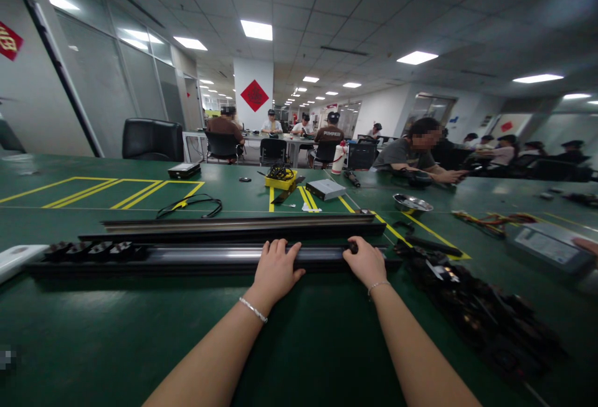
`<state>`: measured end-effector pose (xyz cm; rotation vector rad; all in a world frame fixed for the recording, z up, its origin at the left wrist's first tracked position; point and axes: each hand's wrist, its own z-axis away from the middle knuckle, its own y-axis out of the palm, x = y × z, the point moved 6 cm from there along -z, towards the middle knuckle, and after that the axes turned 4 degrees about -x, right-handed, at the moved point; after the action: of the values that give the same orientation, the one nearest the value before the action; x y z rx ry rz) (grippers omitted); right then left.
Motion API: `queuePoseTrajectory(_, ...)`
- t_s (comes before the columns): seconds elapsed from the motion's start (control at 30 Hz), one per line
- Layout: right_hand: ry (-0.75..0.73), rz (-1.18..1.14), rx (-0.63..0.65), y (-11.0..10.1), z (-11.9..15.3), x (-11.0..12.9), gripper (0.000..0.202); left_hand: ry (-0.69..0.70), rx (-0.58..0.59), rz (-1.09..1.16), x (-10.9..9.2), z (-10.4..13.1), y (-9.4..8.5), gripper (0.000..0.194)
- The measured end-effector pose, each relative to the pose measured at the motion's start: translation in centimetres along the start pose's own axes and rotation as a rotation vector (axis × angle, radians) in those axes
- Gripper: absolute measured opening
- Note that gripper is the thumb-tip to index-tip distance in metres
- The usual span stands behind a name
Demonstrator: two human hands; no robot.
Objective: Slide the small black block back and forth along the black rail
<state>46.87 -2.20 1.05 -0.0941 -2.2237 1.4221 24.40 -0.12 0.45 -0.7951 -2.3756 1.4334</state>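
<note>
A long black rail (196,254) with a shiny inner channel lies across the green table in front of me. Over its middle, my left hand (276,268) grips it, fingers across the top and thumb at the near edge. My right hand (367,262) is closed on a small black part (353,247) at the rail's right end; the fingers partly hide this part. Several black socket-like modules (100,249) sit in a row at the rail's left end. Just behind lies a second long rail (233,226). To the right is a heap of similar black modules (486,313).
Beyond the rails are a black cable (189,207), a yellow tray (280,179), a grey box (326,189) and a metal bowl (412,203). A metal-cased unit (546,245) with wires stands right. A person (415,151) leans on the table's far side.
</note>
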Motion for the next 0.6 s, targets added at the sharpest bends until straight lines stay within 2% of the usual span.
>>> queuePoseTrajectory(0.6, 0.022, 0.009, 0.021, -0.32, 0.0, -0.17, 0.033, -0.005, 0.006, 0.002, 0.04, -0.04, -0.11, 0.06)
